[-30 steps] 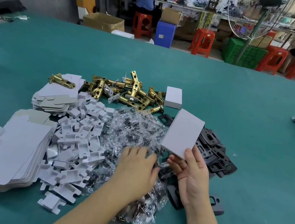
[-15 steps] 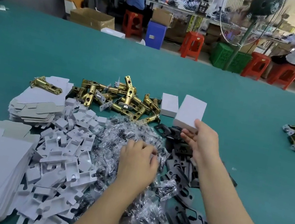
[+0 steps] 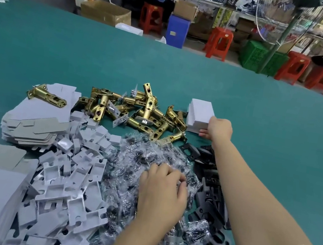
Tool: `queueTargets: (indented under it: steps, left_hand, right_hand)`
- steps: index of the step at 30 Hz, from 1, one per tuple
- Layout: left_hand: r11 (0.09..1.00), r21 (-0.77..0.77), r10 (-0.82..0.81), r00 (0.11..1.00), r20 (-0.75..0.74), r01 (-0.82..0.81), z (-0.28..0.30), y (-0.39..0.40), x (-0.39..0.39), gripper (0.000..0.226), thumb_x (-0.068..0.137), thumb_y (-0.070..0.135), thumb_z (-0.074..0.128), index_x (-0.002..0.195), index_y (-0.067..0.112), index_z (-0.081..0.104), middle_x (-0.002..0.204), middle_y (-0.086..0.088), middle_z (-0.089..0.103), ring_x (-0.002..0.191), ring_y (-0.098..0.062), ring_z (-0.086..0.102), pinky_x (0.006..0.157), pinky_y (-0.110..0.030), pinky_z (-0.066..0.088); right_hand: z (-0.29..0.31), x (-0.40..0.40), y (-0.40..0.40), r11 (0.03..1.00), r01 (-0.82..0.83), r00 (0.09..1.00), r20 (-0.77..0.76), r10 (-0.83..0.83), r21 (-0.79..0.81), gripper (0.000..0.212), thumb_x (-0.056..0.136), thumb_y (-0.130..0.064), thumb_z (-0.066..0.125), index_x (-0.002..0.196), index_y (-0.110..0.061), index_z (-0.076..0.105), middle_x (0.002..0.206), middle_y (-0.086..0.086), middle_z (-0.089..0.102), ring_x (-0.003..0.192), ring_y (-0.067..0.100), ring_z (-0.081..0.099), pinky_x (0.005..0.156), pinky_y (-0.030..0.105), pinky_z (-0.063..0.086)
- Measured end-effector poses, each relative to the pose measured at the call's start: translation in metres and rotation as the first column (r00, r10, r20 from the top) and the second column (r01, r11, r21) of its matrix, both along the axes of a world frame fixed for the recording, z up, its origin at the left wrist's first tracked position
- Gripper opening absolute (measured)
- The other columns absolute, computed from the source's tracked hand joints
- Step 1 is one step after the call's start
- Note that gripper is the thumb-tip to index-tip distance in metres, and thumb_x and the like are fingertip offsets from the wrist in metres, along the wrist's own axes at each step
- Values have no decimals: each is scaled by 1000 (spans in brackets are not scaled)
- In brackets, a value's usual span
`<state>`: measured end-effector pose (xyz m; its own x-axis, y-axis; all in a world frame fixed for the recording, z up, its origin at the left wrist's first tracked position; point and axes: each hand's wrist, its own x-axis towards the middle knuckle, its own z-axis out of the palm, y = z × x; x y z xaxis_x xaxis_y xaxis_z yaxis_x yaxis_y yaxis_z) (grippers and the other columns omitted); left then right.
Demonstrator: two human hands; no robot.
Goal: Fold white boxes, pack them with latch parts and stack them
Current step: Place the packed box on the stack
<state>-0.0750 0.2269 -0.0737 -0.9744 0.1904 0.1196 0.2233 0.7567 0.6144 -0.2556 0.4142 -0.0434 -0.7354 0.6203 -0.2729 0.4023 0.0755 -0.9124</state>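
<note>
Beyond and to the right of the right hand (image 3: 219, 129) gripping the stacked white boxes (image 3: 199, 116) the green table (image 3: 263, 127) lies bare, while brass latches (image 3: 143, 112) crowd its left and black plates (image 3: 211, 174) and bagged screws (image 3: 150, 155) fill the near side.

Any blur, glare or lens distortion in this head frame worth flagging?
Head view: wide-angle bowing curves the table edge; the right hand and white box look slightly soft; clear bags glint; lighting is even, shadows faint.
</note>
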Motion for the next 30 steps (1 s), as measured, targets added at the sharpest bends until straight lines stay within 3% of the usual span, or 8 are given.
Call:
queueTargets:
  steps: [3, 6, 8, 16, 21, 24, 27, 30]
  left_hand:
    - [1000, 4, -1, 1000, -12, 1, -1, 0, 0, 25, 100, 45, 44, 112, 38, 64, 107, 22, 49, 104, -6, 39, 101, -33, 33]
    - [1000, 7, -7, 1000, -14, 7, -1, 0, 0, 25, 99, 45, 44, 112, 37, 65, 108, 21, 50, 105, -6, 41, 101, -34, 34]
    - [1000, 1, -8, 1000, -15, 8, -1, 1, 0, 25, 100, 45, 44, 112, 37, 65, 108, 21, 50, 106, -6, 41, 101, -34, 33]
    - [1000, -4, -15, 1000, -15, 15, 0, 0, 0, 27, 100, 44, 42, 113, 37, 65, 108, 20, 51, 105, -6, 40, 97, -32, 31]
    - [999, -26, -23, 1000, -2, 23, 2, -1, -1, 29, 101, 45, 41, 116, 35, 64, 114, 17, 54, 109, -8, 40, 101, -34, 31]
    - [999, -30, -26, 999, -18, 26, 4, -2, 0, 30, 101, 45, 42, 116, 33, 65, 114, 15, 56, 106, -9, 39, 100, -35, 32]
    - [999, -31, -43, 999, 15, 44, 11, -2, 0, 28, 102, 44, 42, 114, 32, 64, 110, 14, 56, 102, -10, 41, 100, -37, 38]
    - [999, 29, -21, 999, 31, 21, 19, -6, 1, 24, 103, 37, 44, 111, 29, 66, 106, 11, 61, 100, -11, 54, 100, -38, 45]
  right_hand:
    - [-4, -2, -3, 1000, -8, 999, -35, 8, -7, 37, 107, -19, 43, 132, 7, 52, 94, 25, 70, 70, 33, 74, 51, 32, 61]
    - [-5, -4, -7, 1000, 10, 999, -44, -10, 8, 35, 109, -21, 43, 124, 7, 56, 79, 19, 68, 68, 33, 74, 62, 37, 63]
    - [-6, -5, -8, 1000, 11, 999, -37, -11, 6, 36, 109, -22, 40, 124, 8, 55, 73, 16, 65, 61, 29, 71, 56, 33, 62]
    - [6, 7, -14, 997, -69, 997, 35, 68, 36, 48, 110, -30, 30, 143, 3, 41, 79, 16, 65, 63, 29, 67, 70, 40, 60]
    - [34, 67, -37, 961, -160, 986, -11, 167, 227, 51, 107, -37, 38, 149, -9, 42, 118, 12, 64, 78, 18, 60, 74, 36, 49]
    - [27, 147, -59, 893, -297, 938, -73, 339, 338, 35, 105, -44, 43, 121, -23, 66, 93, -5, 68, 71, 8, 60, 69, 28, 51]
    - [6, 226, -82, 824, -335, 899, -106, 424, 457, 18, 101, -41, 45, 108, -44, 61, 102, -33, 60, 98, -22, 53, 82, 8, 42]
    - [-26, 265, -89, 766, -241, 928, -89, 361, 596, 28, 104, -30, 48, 127, -25, 65, 123, -18, 62, 112, -12, 51, 99, 14, 39]
